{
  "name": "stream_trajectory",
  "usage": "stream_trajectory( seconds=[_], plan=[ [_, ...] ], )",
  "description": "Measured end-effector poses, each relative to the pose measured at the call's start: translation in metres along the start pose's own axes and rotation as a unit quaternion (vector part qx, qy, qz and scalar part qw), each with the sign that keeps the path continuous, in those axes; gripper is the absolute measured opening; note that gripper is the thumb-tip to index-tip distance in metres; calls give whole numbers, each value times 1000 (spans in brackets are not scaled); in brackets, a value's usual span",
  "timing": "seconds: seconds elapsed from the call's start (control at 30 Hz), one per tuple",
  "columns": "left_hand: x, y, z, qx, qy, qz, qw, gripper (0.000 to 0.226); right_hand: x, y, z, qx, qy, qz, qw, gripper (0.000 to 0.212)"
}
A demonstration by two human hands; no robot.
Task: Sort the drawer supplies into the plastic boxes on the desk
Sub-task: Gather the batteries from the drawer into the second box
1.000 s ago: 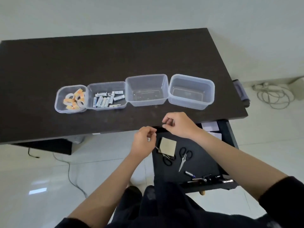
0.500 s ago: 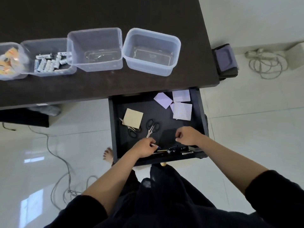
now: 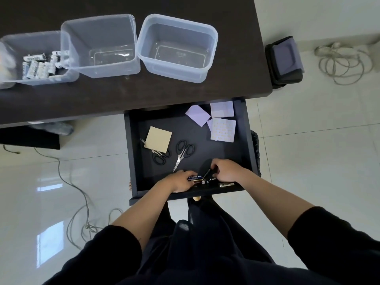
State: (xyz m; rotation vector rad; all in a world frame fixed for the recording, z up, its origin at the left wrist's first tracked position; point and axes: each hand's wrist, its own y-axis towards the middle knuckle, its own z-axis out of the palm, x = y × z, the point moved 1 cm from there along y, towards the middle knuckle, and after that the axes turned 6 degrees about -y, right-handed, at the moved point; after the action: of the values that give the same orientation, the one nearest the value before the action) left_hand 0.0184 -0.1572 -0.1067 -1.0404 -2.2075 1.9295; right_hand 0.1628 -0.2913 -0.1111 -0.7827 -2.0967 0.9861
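Fingers of my left hand point(image 3: 178, 181) curl over a blue battery point(image 3: 195, 178) at the drawer's front edge, gripping it; label end sticks out toward the right. Fingers of my right hand point(image 3: 227, 171) are curled around a small black item point(image 3: 209, 173), tilted up, cannot tell what it is. Both hands sit close together, nearly touching, low in the open drawer point(image 3: 131, 161).

More small bits lie just under the hands along the front wall, one silvery piece point(image 3: 226, 184) beside my right wrist. Further back in the drawer: two scissors, one pair point(image 3: 183, 154) in the middle, the other point(image 3: 159, 156) partly under a tan note pad point(image 3: 158, 139). Purple note pads point(image 3: 221, 122) cluster in the back right corner, three of them, overlapping or touching.

On the bench point(image 3: 123, 93) above the drawer, clear boxes in a row. Right box point(image 3: 177, 48) and middle box point(image 3: 100, 45) hold nothing I can see. Left box point(image 3: 35, 58) holds a pile of batteries point(image 3: 43, 65). One more box at the far left edge, cut off and blurred, contents unclear.

Floor: a cable coil point(image 3: 341, 62) at right, loose cable point(image 3: 82, 202) at left, a dark bag point(image 3: 284, 60) beside the bench end.
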Motion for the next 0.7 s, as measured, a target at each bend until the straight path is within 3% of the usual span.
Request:
stream_trajectory(
  seconds=[0.1, 0.33, 0.57, 0.7],
  plan=[
    [-3, 4, 0, -18, 14, 9, 1000, 45, 8, 3, 2, 2, 4, -27, 1000, 38],
    [2, 10, 6, -77, -70, 42, 994, 22, 21, 8, 3, 11, -32, -55, 998, 41],
    [10, 11, 5, -91, -98, 56, 990, 20, 29, 5, 3, 25, -62, -78, 995, 39],
    [13, 11, 6, -85, -119, 63, 987, 18, 38, 9, 13, 39, -18, -77, 996, 36]
  ],
)
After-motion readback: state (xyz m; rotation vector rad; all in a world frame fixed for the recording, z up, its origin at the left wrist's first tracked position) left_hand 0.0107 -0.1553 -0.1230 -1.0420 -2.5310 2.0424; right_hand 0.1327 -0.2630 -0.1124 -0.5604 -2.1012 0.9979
